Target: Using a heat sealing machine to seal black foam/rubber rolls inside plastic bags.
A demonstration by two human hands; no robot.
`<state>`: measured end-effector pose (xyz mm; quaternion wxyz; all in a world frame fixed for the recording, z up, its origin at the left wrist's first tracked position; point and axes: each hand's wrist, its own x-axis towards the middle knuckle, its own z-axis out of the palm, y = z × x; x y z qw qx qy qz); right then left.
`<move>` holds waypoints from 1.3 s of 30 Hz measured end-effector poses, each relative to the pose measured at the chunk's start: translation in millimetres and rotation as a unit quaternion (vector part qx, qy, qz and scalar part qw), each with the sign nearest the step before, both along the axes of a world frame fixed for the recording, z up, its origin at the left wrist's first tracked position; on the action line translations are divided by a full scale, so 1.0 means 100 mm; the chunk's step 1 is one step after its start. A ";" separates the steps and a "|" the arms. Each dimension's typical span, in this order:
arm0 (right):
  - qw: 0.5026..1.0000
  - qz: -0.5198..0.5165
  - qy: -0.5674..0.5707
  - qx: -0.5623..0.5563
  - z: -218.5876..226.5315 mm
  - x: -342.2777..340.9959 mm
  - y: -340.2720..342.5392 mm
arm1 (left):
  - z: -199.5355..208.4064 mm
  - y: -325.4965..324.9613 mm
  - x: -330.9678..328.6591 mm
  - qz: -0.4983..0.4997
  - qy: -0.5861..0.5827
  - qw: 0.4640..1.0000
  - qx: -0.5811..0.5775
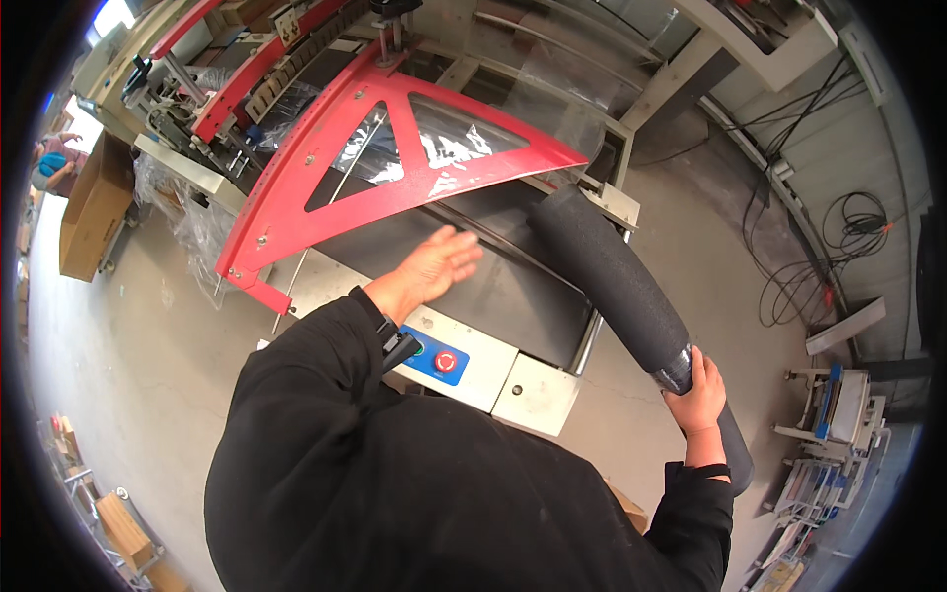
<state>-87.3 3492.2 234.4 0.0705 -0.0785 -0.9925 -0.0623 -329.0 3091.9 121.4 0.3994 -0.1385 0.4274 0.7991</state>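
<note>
My right hand (698, 393) grips a long black foam roll (617, 281) near its lower end, where a band of shiny clear wrap (674, 368) goes round it. The roll slants up and left, its far end over the dark bed (533, 296) of a packing machine. My left hand (434, 268) hovers over the near part of this bed with its fingers stretched out and holds nothing. Just beyond it stands the machine's red triangular frame (370, 212), with clear film in its openings. A strap with a dark device sits on my left wrist.
A blue control panel (436, 350) with a red stop button lies below my left hand. Cardboard box (96, 207) and crumpled clear film (178, 207) stand at the left. Black cables (853, 232) hang and coil at the right, above a metal rack (834, 414).
</note>
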 end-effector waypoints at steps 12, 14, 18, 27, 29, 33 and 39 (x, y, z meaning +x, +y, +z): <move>0.993 0.106 0.018 0.043 -0.46 -0.87 0.15 | 0.00 0.43 -0.32 0.131 -0.058 0.977 0.156; 0.995 0.085 0.025 0.041 -0.54 -0.86 0.21 | 0.21 0.21 -0.09 -0.007 -0.008 0.998 0.057; 0.994 0.081 0.014 0.067 -0.35 -0.58 0.33 | 0.91 -0.70 0.13 -0.329 0.140 0.932 -0.066; 0.994 0.083 0.011 0.070 -0.07 -0.27 0.33 | 0.42 -0.07 0.17 -0.311 0.126 0.928 -0.158; 0.993 0.089 0.013 0.071 -0.08 -0.35 0.29 | 0.22 0.31 0.08 -0.227 0.168 0.943 -0.177; 0.992 0.115 0.028 0.049 -0.30 -0.67 0.27 | 0.31 0.60 -0.11 -0.185 0.137 0.963 -0.142; 0.985 0.168 0.027 -0.005 -0.68 -1.33 0.10 | 0.47 0.15 0.07 -0.240 0.235 0.896 -0.289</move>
